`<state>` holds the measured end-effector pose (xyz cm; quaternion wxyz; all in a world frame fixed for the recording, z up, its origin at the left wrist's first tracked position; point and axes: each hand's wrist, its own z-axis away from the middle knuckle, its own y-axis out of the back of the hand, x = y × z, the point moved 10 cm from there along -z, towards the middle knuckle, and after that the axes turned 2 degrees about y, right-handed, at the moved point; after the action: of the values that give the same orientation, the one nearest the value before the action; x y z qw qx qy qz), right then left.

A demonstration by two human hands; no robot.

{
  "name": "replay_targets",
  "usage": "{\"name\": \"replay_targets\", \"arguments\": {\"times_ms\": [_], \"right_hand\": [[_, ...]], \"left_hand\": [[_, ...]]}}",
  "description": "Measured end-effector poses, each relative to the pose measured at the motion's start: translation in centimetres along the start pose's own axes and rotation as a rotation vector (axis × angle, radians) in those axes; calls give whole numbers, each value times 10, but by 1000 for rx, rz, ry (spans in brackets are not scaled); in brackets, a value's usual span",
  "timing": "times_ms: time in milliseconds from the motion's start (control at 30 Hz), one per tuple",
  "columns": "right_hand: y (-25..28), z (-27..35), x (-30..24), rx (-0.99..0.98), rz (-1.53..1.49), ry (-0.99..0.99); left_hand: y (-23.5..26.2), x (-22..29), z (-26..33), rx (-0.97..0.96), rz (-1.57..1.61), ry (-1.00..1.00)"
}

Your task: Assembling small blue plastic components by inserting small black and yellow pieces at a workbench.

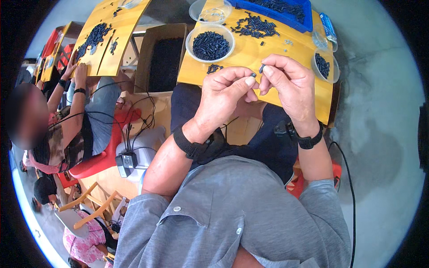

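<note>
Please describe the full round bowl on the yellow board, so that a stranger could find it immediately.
Start at the yellow board across the person's lap. Near its far left part stands a clear round bowl, heaped with small dark pieces. The clear bowl beyond it is nearly empty, and the right-edge cup is smaller.

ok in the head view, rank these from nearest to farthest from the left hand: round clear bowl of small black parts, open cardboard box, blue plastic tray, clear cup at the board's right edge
1. Round clear bowl of small black parts: on the yellow board, just above the left hand.
2 and 3. Open cardboard box, to the left off the board, and clear cup, at the right edge: too close to call.
4. Blue plastic tray: at the board's far edge.
</note>
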<state>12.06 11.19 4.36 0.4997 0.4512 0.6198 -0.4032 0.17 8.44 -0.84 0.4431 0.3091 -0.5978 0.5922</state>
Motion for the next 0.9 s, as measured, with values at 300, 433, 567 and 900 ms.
{"name": "replay_targets", "arguments": {"times_ms": [300, 433, 567, 900], "right_hand": [[-9, 1, -1, 3, 80, 27], [-8, 0, 1, 7, 89, 29], [-7, -1, 0, 12, 97, 38], [-6, -3, -3, 0, 187, 98]], "left_hand": [[2, 2, 1, -17, -3, -27], [2, -1, -1, -9, -6, -5], [2, -1, -2, 17, 39, 2], [2, -1, -7, 17, 4, -14]]}}
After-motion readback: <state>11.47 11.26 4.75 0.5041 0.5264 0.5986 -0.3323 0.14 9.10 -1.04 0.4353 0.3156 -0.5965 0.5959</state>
